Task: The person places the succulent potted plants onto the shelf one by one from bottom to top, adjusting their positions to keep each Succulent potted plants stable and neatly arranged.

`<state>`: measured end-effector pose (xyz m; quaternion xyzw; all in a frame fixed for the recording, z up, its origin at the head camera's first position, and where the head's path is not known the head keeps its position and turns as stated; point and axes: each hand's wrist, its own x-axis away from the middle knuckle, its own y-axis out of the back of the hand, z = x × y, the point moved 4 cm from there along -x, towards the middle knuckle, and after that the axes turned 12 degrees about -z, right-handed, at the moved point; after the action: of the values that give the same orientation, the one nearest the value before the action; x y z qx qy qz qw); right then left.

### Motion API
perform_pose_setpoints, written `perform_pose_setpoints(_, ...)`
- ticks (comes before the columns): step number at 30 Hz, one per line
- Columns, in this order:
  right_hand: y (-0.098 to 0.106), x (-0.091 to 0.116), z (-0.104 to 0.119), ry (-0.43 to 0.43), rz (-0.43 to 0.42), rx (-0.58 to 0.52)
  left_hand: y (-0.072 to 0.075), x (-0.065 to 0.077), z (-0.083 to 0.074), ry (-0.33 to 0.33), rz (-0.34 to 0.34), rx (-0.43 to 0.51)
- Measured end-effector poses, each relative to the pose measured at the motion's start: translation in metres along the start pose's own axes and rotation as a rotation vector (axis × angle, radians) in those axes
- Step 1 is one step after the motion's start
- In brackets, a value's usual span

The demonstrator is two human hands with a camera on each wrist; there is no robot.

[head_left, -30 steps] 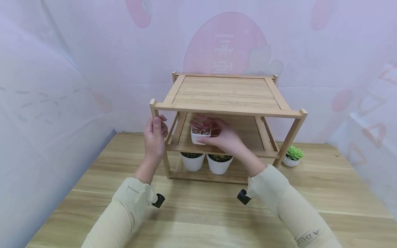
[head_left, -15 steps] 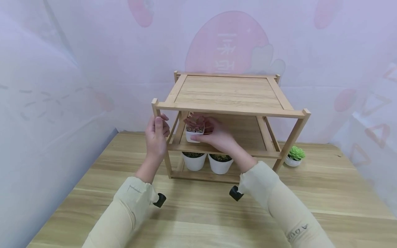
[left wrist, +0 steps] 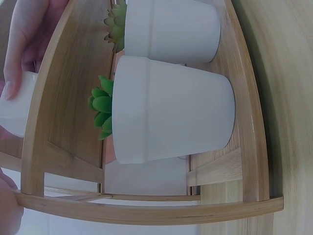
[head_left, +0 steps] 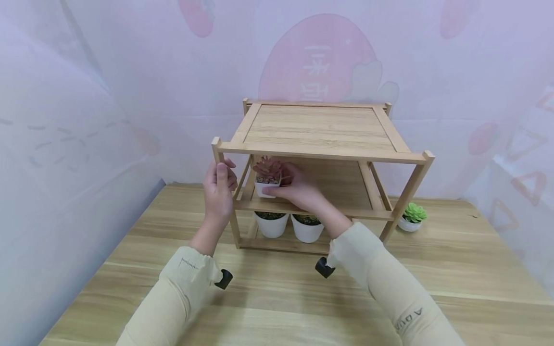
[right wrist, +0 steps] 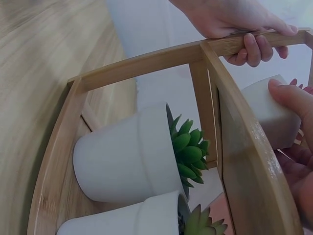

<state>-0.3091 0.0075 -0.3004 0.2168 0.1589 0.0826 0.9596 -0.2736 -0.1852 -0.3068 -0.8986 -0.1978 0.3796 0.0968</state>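
My right hand (head_left: 298,187) grips a small white square pot holding a reddish succulent (head_left: 267,169), on the left part of the middle shelf (head_left: 333,182). Whether the pot's base touches that shelf I cannot tell. My left hand (head_left: 219,190) wraps its fingers around the front left post of the wooden rack (head_left: 320,127), below the top shelf; the right wrist view shows these curled fingers (right wrist: 252,49) on the post. Beneath, on the bottom shelf, stand two white round pots; the left wrist view shows one pot (left wrist: 176,110) with a green succulent and another pot (left wrist: 171,29) with a browner one.
A green succulent in a small white bowl (head_left: 409,223) stands on the wooden table (head_left: 277,298), right of the rack. Printed cloth (head_left: 130,86) hangs behind and at both sides. The top shelf overhangs the right hand.
My right hand has shifted left along the middle shelf with the reddish succulent, toward the left post. The left hand keeps its grip on the post.
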Motion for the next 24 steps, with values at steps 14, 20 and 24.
perform_pose_setpoints(14, -0.011, 0.001, 0.002, 0.014, 0.008, 0.010, 0.001, 0.001, -0.001, -0.001, -0.003, -0.016)
perform_pose_setpoints(20, -0.014, 0.001, 0.003, -0.003, 0.004, 0.040, 0.002, 0.001, -0.002, 0.004, -0.004, -0.019)
perform_pose_setpoints(24, -0.014, 0.001, 0.002, -0.012, 0.006, 0.049, 0.002, 0.001, -0.002, 0.009, -0.002, -0.028)
